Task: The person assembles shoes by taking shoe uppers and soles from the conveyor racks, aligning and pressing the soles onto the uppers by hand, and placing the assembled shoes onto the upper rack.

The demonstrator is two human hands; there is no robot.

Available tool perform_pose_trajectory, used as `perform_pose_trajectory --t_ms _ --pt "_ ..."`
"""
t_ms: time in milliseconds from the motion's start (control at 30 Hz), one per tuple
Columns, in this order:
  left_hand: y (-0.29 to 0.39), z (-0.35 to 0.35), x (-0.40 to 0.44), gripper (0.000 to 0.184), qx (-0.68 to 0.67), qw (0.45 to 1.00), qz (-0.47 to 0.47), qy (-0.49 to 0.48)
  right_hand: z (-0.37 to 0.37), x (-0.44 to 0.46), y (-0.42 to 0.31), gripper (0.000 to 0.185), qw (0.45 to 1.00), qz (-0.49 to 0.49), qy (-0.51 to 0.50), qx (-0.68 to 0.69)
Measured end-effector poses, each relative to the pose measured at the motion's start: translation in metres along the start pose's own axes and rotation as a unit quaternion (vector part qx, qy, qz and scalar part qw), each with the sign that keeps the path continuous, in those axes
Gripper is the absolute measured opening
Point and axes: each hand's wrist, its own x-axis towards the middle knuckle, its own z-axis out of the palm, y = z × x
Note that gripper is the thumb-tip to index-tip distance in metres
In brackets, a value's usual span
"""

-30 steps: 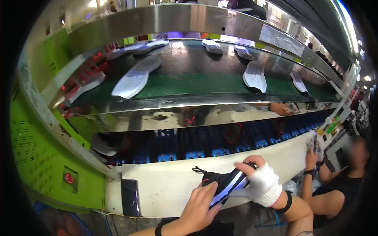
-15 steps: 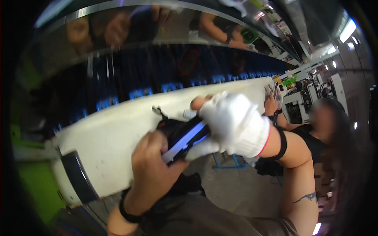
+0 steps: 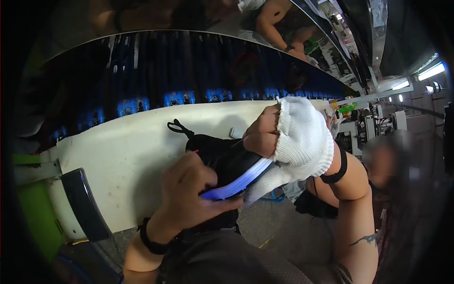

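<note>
Two hands hold one black shoe with a thick white sole [image 3: 220, 152], and the sole looks blue in places. The shoe is in the middle, over the near edge of a long, flat, cream-white ledge [image 3: 118, 158]. I cannot tell if it touches the ledge. Its sole faces the near side. A thin black loop [image 3: 180, 127] sticks up from its far left end.

The bare left hand [image 3: 188, 191] is on the near left side of the shoe. Its fingers are bent and close together, and its thumb lies along the sole, so the shoe is pinched between them. Some fingertips are hidden.

The right hand [image 3: 286, 151] wears a white knitted glove [image 3: 302, 135] with bare fingers poking out. Those fingers curl side by side over the right end of the shoe. The gloved thumb is under the sole, so this hand pinches the shoe too. Each wrist has a black band.

A small whitish piece [image 3: 235, 132] sits on the ledge, just beyond the shoe. At the near left is a shiny, dark, flat bar [image 3: 86, 202]. On the far side is a row of dark rollers with bright blue ends [image 3: 179, 98]. Another person sits to the right, partly hidden by the right arm.
</note>
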Motion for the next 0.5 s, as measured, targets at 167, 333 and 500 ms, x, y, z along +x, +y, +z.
perform_pose_trajectory --t_ms 167,333,500 --pt "-0.013 0.004 0.022 0.094 -0.019 0.992 -0.046 -0.117 -0.011 0.005 -0.007 0.06 0.999 0.031 -0.034 -0.019" --pt "-0.009 0.016 0.017 0.084 -0.021 0.99 -0.011 -0.141 -0.008 0.012 -0.07 0.057 0.98 0.06 -0.156 -0.11" --pt "-0.003 -0.031 0.01 0.111 -0.087 0.925 -0.173 -0.326 0.012 -0.023 -0.061 0.061 0.966 0.215 -0.121 -0.078"
